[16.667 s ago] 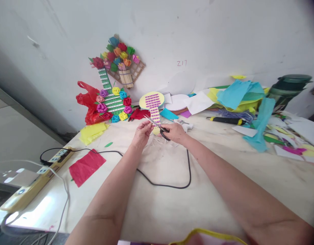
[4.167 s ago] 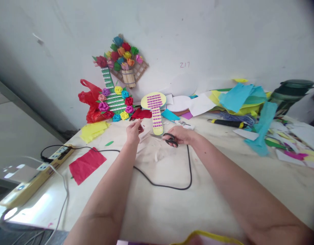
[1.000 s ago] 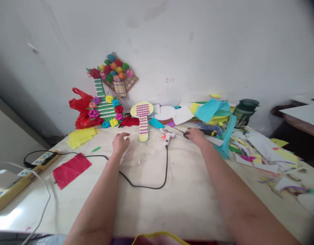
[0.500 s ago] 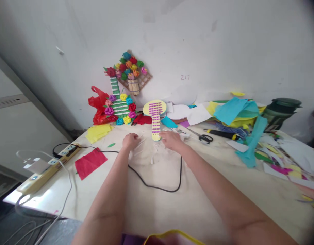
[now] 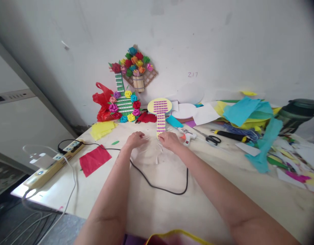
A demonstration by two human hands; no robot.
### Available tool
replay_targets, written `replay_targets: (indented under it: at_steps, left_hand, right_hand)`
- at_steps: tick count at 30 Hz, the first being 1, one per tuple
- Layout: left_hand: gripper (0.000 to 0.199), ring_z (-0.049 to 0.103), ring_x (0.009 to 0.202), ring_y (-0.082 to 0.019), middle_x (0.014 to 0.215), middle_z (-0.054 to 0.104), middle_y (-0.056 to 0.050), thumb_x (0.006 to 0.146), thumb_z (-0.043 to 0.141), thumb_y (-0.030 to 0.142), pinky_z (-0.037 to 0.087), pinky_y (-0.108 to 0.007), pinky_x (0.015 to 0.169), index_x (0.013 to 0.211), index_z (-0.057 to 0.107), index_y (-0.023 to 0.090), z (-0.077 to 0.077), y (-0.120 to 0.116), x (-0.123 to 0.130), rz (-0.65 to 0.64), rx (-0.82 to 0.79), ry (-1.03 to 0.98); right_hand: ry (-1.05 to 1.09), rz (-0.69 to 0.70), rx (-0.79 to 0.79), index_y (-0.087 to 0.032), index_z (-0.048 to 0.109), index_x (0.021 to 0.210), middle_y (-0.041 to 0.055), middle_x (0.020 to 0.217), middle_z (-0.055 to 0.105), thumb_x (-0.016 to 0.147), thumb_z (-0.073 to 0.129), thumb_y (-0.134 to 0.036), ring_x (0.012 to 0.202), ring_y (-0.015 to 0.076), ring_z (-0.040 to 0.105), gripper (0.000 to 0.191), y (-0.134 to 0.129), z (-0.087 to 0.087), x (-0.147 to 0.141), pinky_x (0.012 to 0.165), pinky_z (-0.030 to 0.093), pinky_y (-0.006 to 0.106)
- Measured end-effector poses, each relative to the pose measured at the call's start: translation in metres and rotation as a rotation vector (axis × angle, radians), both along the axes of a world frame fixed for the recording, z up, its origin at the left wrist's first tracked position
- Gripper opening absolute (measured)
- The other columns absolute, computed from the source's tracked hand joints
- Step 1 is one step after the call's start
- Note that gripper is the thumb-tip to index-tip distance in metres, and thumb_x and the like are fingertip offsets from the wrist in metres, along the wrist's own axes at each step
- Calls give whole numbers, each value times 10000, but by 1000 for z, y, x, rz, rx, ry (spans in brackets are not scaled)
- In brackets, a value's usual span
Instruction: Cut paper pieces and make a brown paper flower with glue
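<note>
A thin clear plastic film (image 5: 148,153) lies crumpled on the table between my hands. My left hand (image 5: 135,140) is closed on its left side, fingers curled in. My right hand (image 5: 169,141) pinches at the film's upper right, in front of the lower end of a yellow paper guitar shape (image 5: 161,119) with purple stripes. That shape has an oval top and a narrow strip, and leans back at the table's far side. Just right of my right hand lies a white glue gun (image 5: 189,137) with an orange part.
Black-handled scissors (image 5: 213,139), a yellow-black cutter (image 5: 229,135) and blue crepe paper (image 5: 260,153) lie to the right. A green flower-trimmed guitar (image 5: 125,104) stands behind. Red paper (image 5: 95,160), a power strip (image 5: 53,166) and a black cable (image 5: 157,186) are nearer.
My right hand has shifted left across the lower end of the yellow strip, covering it. The glue gun shows more now. The whole view has swung slightly left.
</note>
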State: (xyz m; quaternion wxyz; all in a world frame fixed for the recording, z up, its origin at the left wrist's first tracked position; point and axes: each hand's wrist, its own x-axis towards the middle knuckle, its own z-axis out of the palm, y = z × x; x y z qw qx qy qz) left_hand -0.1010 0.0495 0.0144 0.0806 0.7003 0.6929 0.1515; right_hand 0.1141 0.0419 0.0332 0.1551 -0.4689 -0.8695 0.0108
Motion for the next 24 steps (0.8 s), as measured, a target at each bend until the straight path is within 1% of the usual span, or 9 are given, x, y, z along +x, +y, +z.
replay_targets:
  at_steps: [2, 3, 6, 9, 13, 16, 18, 21, 24]
  left_hand:
    - [480, 578, 865, -207, 966, 638, -75, 600, 641, 482, 430, -269, 724, 973, 611, 180, 3, -3, 2, -63, -9, 62]
    - [456, 575, 873, -211, 957, 636, -75, 611, 638, 472, 428, -274, 731, 963, 610, 183, 4, -4, 3, -84, -9, 92]
    - [311, 575, 869, -208, 911, 638, -77, 704, 563, 363, 424, -285, 743, 948, 602, 175, 4, -9, 3, -125, 7, 150]
    - [248, 574, 871, -202, 904, 639, -87, 740, 509, 274, 423, -283, 763, 939, 600, 158, -2, -10, 2, -159, 50, 147]
    - [229, 574, 886, -185, 948, 637, -86, 723, 482, 162, 418, -266, 793, 919, 601, 152, -11, -9, 0, -197, 123, 66]
    - [219, 579, 856, -179, 913, 646, -80, 714, 489, 152, 424, -264, 782, 895, 611, 149, -13, -11, -5, -147, 172, -52]
    - [199, 582, 803, -173, 868, 653, -67, 718, 505, 185, 433, -265, 744, 880, 618, 159, -12, -13, -10, -75, 206, -157]
    - [196, 569, 692, -159, 757, 644, -45, 704, 547, 264, 433, -260, 657, 850, 624, 159, -11, -15, -20, 28, 260, -322]
    - [243, 546, 589, -136, 630, 601, -14, 680, 573, 339, 415, -241, 572, 821, 617, 146, -14, -13, -28, 88, 290, -558]
  right_hand:
    - [-2, 24, 12, -206, 660, 915, 61, 946, 674, 847, 382, -257, 878, 178, 590, 291, 0, -1, -8, 696, 376, 259]
    - [-5, 31, 18, -204, 658, 920, 61, 952, 671, 845, 386, -258, 886, 179, 587, 287, 0, -1, -13, 705, 379, 261]
    - [-28, 46, 38, -194, 656, 933, 69, 969, 658, 832, 405, -254, 919, 186, 574, 277, 3, 0, -27, 747, 381, 269]
    - [-65, 85, 70, -176, 642, 984, 92, 1018, 641, 809, 427, -223, 964, 198, 558, 281, 12, 2, -44, 815, 362, 293]
    - [-167, 134, 73, -141, 616, 1031, 120, 1090, 619, 773, 432, -145, 1021, 219, 539, 317, 30, 4, -65, 929, 289, 360]
    - [-250, 116, -6, -124, 567, 1121, 132, 1175, 580, 772, 424, -110, 1103, 215, 501, 377, 44, 4, -77, 1015, 183, 390]
    - [-278, 105, -52, -122, 542, 1163, 136, 1222, 550, 777, 417, -96, 1148, 214, 471, 406, 52, 2, -82, 1030, 163, 400]
    - [-301, 111, -98, -144, 546, 1175, 125, 1251, 531, 783, 413, -93, 1176, 209, 454, 417, 61, 0, -86, 1024, 199, 395]
    - [-322, 136, -148, -173, 614, 1100, 103, 1175, 594, 754, 463, -115, 1094, 204, 528, 382, 63, 5, -85, 990, 274, 359]
